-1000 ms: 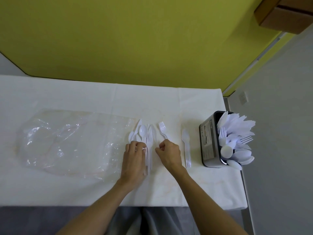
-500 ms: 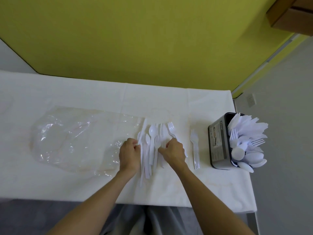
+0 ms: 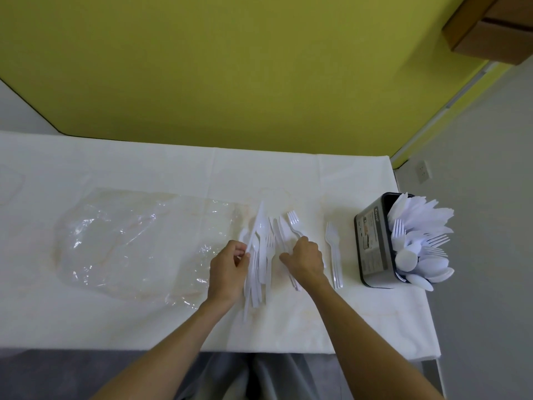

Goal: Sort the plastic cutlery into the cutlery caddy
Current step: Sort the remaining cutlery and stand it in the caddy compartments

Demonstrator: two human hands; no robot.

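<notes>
A loose pile of white plastic cutlery (image 3: 261,252) lies on the white table (image 3: 144,313), with knives, spoons and forks mixed. My left hand (image 3: 229,269) pinches a long white knife at the pile's left side. My right hand (image 3: 305,259) is curled over the handles on the pile's right side, where a fork (image 3: 294,223) sticks out beyond the knuckles. A small stack of forks (image 3: 334,255) lies apart to the right. The dark cutlery caddy (image 3: 372,241) stands at the table's right edge, full of white knives, forks and spoons.
A crumpled clear plastic bag (image 3: 138,243) lies flat left of the pile. The table's front edge runs just below my forearms. A yellow wall rises behind the table and a grey floor lies to the right of the caddy.
My left hand has shifted left and taken a knife at the pile's edge. My right hand has stayed over the pile's right side. The camera has moved closer and slightly left.
</notes>
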